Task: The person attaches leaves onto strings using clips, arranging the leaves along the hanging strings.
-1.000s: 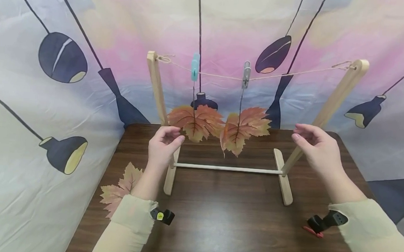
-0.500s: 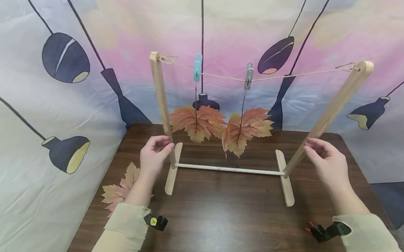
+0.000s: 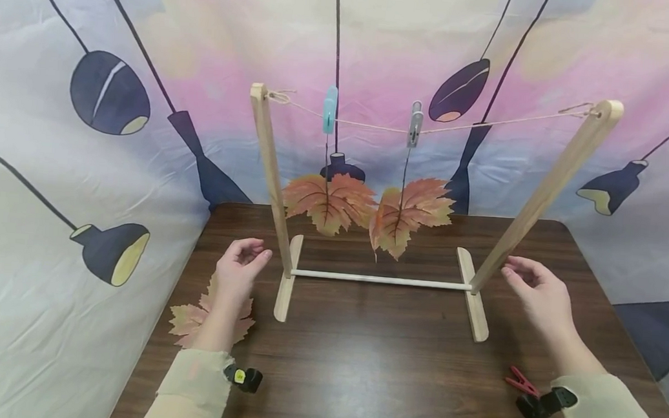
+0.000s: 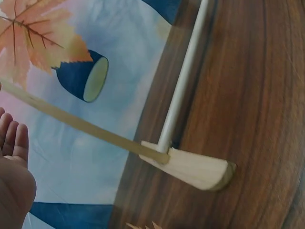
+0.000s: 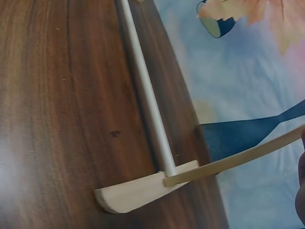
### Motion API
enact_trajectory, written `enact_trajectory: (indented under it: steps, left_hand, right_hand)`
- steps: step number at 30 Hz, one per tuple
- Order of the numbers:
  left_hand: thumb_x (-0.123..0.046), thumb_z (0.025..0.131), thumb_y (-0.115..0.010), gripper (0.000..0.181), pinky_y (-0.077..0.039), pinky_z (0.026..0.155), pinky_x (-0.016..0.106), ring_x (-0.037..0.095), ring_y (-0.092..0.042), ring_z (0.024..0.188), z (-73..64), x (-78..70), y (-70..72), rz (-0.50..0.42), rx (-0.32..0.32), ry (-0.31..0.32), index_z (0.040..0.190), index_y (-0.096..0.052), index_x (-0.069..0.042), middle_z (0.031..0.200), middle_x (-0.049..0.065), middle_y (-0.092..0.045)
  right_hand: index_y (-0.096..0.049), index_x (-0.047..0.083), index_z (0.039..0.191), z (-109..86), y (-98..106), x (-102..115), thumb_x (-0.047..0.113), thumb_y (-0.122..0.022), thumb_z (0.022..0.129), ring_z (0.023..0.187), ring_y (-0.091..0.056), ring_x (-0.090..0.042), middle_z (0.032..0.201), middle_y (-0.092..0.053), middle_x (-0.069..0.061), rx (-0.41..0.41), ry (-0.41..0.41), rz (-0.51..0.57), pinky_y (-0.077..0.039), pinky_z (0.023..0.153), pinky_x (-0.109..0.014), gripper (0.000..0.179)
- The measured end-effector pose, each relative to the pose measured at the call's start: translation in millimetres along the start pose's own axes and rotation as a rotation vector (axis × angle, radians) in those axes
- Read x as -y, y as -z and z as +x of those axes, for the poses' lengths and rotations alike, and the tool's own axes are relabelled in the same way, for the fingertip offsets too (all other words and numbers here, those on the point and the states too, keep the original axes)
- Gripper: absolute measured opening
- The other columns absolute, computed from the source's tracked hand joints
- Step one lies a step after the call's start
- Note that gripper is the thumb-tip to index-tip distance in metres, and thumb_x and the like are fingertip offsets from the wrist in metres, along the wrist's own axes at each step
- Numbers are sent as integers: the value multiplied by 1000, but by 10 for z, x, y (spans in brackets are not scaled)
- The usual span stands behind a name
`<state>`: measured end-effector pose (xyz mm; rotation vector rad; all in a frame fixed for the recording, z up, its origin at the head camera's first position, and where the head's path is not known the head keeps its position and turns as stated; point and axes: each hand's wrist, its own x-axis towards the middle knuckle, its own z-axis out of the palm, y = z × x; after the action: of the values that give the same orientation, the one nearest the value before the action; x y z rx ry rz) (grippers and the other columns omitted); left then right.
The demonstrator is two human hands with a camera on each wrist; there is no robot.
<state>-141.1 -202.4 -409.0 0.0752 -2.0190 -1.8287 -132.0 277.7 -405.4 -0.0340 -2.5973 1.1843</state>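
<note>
A wooden stand with two posts holds a string; its left post [image 3: 272, 179] and right post [image 3: 545, 198] lean outward toward the top. From the string hang two orange maple leaves, the left leaf [image 3: 330, 202] by a teal clothespin [image 3: 330, 110], the right leaf [image 3: 409, 217] by a grey clothespin [image 3: 415, 125]. My left hand [image 3: 239, 272] hovers just outside the left post, fingers loosely bent around nothing. Beside the lower right post is my right hand [image 3: 540, 301], likewise holding nothing, fingertips right at the post's edge. Only its edge shows in the right wrist view.
Another maple leaf [image 3: 187, 320] lies on the table at left, partly hidden by my left forearm. A red clothespin [image 3: 522, 381] lies near my right wrist camera. A white rod [image 3: 379, 279] joins the stand's feet. Behind the brown table [image 3: 369, 380] hangs a printed cloth [image 3: 235, 40].
Both hands have moved down alongside the posts, the left also outward to the left and the right slightly rightward. More of the table leaf and red clothespin shows. The hanging leaves stay in place.
</note>
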Motion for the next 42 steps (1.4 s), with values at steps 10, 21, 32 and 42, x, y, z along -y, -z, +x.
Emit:
enact_trajectory:
  steps: [10, 21, 32, 42]
  left_hand:
    - [-1, 81, -71, 26, -45, 71, 11, 2, -55, 78, -59, 187, 111, 121, -24, 77, 104, -60, 8, 94, 17, -59]
    - [-3, 81, -71, 24, -44, 67, 11, 3, -53, 75, -190, 347, 239, 181, -90, 100, 100, -61, 8, 82, -5, -59]
    - [4, 81, -68, 22, -42, 69, 7, -1, -53, 75, -351, 347, 461, 170, -148, 149, 99, -59, 13, 80, -9, -58]
    - [-4, 83, -70, 24, -43, 65, 12, 4, -52, 76, -435, 825, 752, 252, -157, 226, 102, -59, 6, 85, -6, -56]
  right_hand:
    - [-61, 2, 117, -166, -116, -174, 30, -59, 93, 78, -49, 11, 90, -57, 18, 10, -50, -5, -40, 63, -14, 37]
    - [-61, 3, 118, -315, -182, -400, 33, -57, 93, 80, -45, 10, 96, -64, 1, 7, -147, -38, -39, 66, -19, 39]
    - [-61, 2, 116, -427, -260, -533, 32, -59, 93, 76, -49, 8, 100, -66, -12, 9, -175, -38, -40, 62, -16, 38]
    - [-63, 4, 115, -545, -322, -667, 35, -58, 93, 78, -45, 6, 97, -64, -8, 63, -143, -123, -38, 63, -21, 38]
